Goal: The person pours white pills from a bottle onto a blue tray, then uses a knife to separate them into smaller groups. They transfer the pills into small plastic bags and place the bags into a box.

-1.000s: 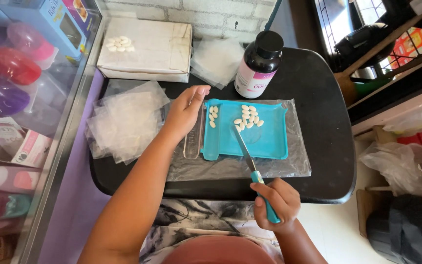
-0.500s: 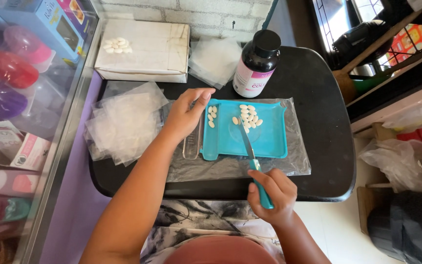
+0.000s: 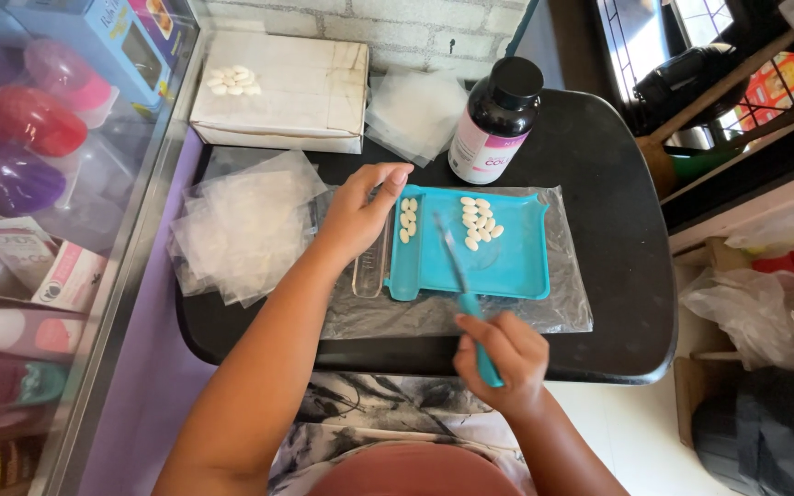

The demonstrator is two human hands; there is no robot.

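A teal counting tray (image 3: 516,266) lies on a clear plastic sheet on the black table (image 3: 599,165). White oblong tablets sit in it: a short row (image 3: 407,220) by its left channel and a loose cluster (image 3: 478,220) in the middle. My left hand (image 3: 358,209) rests on the tray's top left corner, fingertips touching the rim. My right hand (image 3: 500,358) grips the teal handle of a spatula (image 3: 455,266), whose clear blade lies in the tray between the two groups of tablets.
A dark bottle (image 3: 496,119) with a white and pink label stands behind the tray. A white box (image 3: 287,92) with several tablets on top sits at the back left. Clear small bags (image 3: 241,225) pile at the left. A glass display case (image 3: 39,184) runs along the left.
The spatula blade has swept left from the tablet cluster toward the tray's middle. My right hand has shifted left and slightly down. The left hand has stayed on the tray's corner.
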